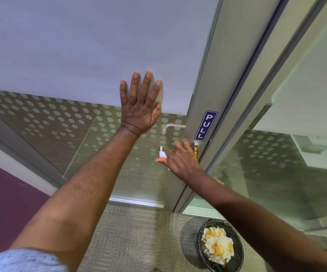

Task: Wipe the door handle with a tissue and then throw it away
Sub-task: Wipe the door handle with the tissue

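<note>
At the far left a strip of purple floor (3,203) meets a pale skirting, and a light blue sleeve (21,261) shows at the bottom corner. Beyond it runs a glass wall panel (41,122) printed with rows of pale dots under a wide frosted band. The left hand (140,107) is spread flat against the glass door (100,46), 4 fingers and thumb splayed, palm pressed to the frosted part and gripping nothing.

Lower and to the right, the right hand (180,158) lies over the door handle (161,149), whose round metal end sticks out past the fingers to the left. A white tissue (162,154) peeks out between that end and the thumb, pressed on the lever; the fingers are loosely extended over it rather than clenched, and how firmly they hold the tissue cannot be told. A second lever shows through the glass just above.

On the grey metal door frame (204,75) sits a blue PULL sign (205,125), right above the handle's base. Below, on grey-beige carpet (135,232), stands a dark mesh bin (220,250) with crumpled tissues inside. At the right is more glass.
</note>
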`<state>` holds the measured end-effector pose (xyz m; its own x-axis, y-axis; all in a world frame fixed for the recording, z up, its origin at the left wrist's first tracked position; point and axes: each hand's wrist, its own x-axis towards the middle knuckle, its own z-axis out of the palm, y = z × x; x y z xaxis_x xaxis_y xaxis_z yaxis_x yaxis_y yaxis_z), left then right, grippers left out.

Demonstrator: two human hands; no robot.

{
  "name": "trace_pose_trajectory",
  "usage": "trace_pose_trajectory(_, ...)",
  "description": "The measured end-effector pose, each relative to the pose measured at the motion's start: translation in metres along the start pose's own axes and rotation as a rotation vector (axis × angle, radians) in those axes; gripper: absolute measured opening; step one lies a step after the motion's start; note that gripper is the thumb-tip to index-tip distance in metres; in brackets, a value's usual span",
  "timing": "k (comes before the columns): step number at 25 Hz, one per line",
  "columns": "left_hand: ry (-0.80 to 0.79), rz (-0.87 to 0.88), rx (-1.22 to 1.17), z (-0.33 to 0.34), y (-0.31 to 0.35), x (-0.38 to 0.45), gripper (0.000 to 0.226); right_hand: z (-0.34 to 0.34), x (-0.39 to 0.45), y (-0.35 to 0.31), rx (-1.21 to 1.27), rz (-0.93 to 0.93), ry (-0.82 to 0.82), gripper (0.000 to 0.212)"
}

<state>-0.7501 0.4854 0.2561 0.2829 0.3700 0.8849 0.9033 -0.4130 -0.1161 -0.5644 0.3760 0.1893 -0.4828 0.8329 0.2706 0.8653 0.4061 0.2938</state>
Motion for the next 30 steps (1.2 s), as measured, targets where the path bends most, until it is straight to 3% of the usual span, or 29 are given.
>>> trace_pose_trajectory(3,0.005,0.001,0.009,0.0,0.0,-0.001,0.075,0.001,0.005,-0.023,0.134,0.157,-0.003,0.069)
trace_pose_trajectory(8,-0.012,-0.005,0.006,-0.002,0.0,0.0,0.074,0.024,-0.037,0.008,-0.024,-0.036,0.253,0.021)
trace_pose_trajectory(11,-0.02,-0.007,0.001,-0.003,0.002,0.0,0.073,0.033,-0.055,0.038,-0.135,-0.081,0.255,0.021)
trace_pose_trajectory(14,-0.017,-0.008,-0.001,-0.002,0.001,0.0,0.073,0.029,-0.069,0.06,-0.123,0.004,0.221,0.026)
trace_pose_trajectory(16,-0.012,-0.007,0.004,-0.002,0.0,0.0,0.072,0.024,-0.076,0.057,0.093,0.14,0.155,0.028)
trace_pose_trajectory(19,-0.002,-0.004,0.002,-0.001,0.001,0.001,0.072,0.012,-0.082,0.027,0.702,0.513,0.061,0.049)
trace_pose_trajectory(21,0.001,-0.001,-0.004,0.0,0.001,0.0,0.072,0.011,-0.081,0.01,1.109,0.778,0.102,0.055)
trace_pose_trajectory(23,0.0,-0.002,-0.01,-0.001,0.0,0.0,0.072,0.007,-0.073,0.0,1.472,1.021,0.18,0.047)
trace_pose_trajectory(25,-0.003,-0.006,-0.011,-0.001,0.0,0.0,0.072,0.003,-0.06,-0.002,1.679,1.195,0.205,0.033)
trace_pose_trajectory(28,-0.001,-0.007,-0.007,0.0,0.001,0.0,0.072,0.004,-0.049,0.005,1.782,1.332,0.167,0.024)
trace_pose_trajectory(30,0.008,-0.003,0.006,0.001,0.0,0.0,0.072,0.002,-0.044,0.015,2.054,1.399,0.123,0.019)
